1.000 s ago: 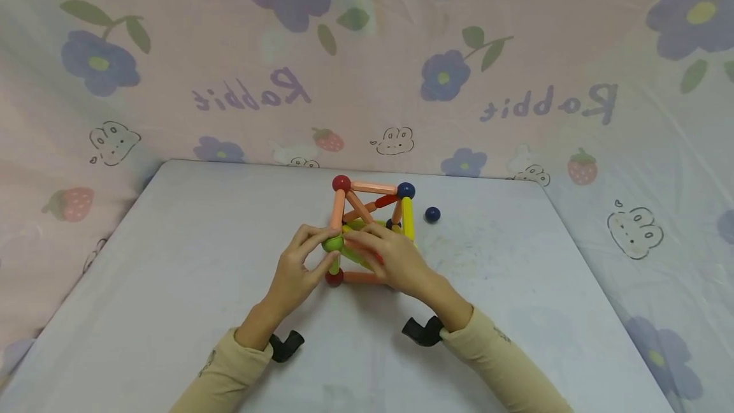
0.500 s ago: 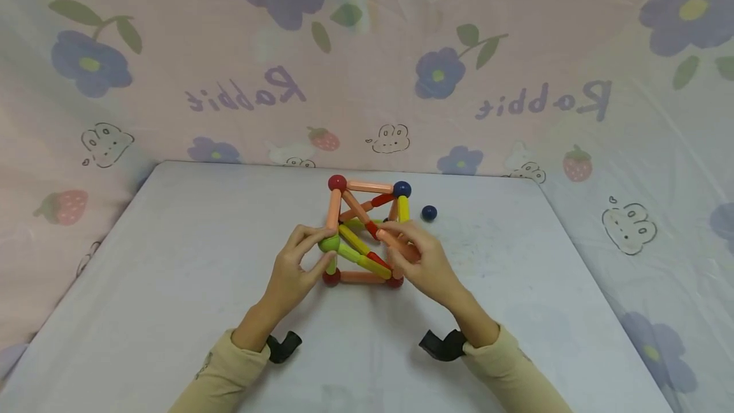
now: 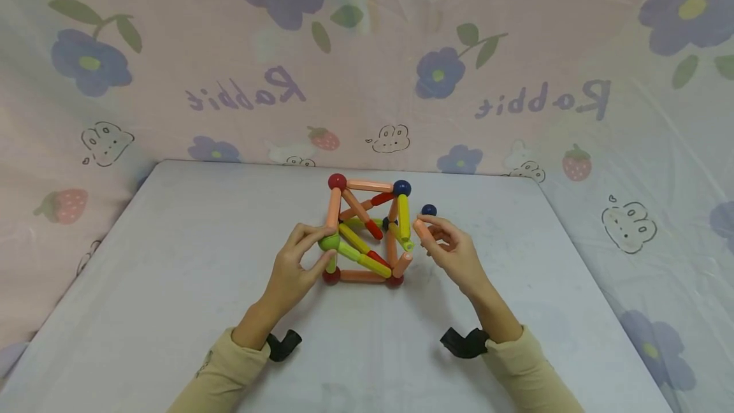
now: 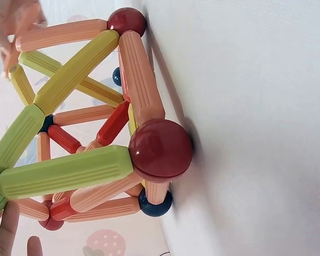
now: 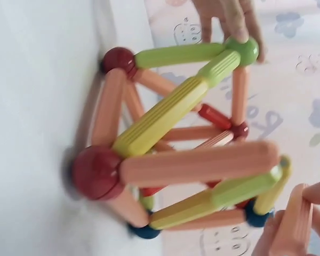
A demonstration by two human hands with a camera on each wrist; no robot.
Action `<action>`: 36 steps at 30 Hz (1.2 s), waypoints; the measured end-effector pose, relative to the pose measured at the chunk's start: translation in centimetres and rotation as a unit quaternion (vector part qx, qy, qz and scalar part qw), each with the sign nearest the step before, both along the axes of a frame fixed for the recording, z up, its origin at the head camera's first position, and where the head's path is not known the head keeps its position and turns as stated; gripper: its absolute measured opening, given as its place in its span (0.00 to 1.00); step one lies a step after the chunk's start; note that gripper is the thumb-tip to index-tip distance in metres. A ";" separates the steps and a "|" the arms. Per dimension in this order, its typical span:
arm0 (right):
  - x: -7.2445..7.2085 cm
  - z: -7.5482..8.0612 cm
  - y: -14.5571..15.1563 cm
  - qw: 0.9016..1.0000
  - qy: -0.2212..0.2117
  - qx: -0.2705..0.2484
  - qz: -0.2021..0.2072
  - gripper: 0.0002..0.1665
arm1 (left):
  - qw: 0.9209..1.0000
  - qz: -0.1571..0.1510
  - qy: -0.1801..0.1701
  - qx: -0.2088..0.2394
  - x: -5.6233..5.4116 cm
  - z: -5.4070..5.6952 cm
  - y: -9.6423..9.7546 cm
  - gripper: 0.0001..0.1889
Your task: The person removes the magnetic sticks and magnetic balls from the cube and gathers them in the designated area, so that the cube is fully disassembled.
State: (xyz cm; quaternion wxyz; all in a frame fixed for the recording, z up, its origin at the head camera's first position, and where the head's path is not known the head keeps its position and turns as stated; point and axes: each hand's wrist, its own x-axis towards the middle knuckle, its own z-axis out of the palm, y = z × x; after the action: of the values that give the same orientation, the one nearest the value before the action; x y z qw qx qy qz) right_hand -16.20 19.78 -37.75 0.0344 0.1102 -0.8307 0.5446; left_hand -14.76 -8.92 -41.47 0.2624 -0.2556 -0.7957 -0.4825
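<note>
A box-like frame of magnetic sticks and balls stands on the table, its near red ball (image 4: pixel 161 150) low in the left wrist view. At its upper near-left corner my left hand (image 3: pixel 291 268) pinches the green ball (image 3: pixel 329 243) between thumb and fingers. To the right of the frame, my right hand (image 3: pixel 459 257) pinches a loose orange-pink stick (image 3: pixel 423 232), clear of the frame. An upright orange-pink stick (image 5: pixel 200 162) at the near-right corner has a bare top end. A yellow stick (image 3: pixel 404 215) reaches forward from the upper blue ball (image 3: pixel 402 188), its near end free.
A loose dark blue ball (image 3: pixel 429 210) lies on the white table (image 3: pixel 229 209) right of the frame, just beyond my right fingertips. Black curved pieces (image 3: pixel 464 343) project from both sleeves. Behind the table hangs a pink curtain (image 3: pixel 367 50) with flowers and rabbits.
My right hand has moved from beside the green ball to the right, carrying the orange-pink stick out past the frame. My left hand has kept its pinch on the green ball.
</note>
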 end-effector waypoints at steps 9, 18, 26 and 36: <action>-1.7 -2.1 1.3 0.996 -0.071 0.024 -0.037 0.24 | 1.000 -0.003 -0.001 -0.001 0.0 0.0 -0.1 0.24; -3.5 -3.9 1.9 0.988 -0.143 0.030 -0.051 0.27 | 1.000 -0.004 -0.005 -0.001 0.0 0.1 -0.1 0.24; -5.3 -5.7 2.2 0.981 -0.179 0.033 -0.074 0.26 | 1.000 -0.002 -0.003 0.000 0.0 0.1 -0.1 0.23; -6.6 -6.5 1.8 0.971 -0.204 0.076 -0.101 0.25 | 1.000 0.002 -0.002 -0.002 0.0 0.0 0.0 0.25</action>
State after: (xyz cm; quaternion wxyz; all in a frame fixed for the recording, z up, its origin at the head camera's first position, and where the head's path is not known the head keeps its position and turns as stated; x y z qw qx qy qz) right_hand -22.83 21.63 -44.28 -0.0894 -0.0852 -0.8660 0.4846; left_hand -14.77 -8.93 -41.50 0.2611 -0.2537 -0.7978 -0.4806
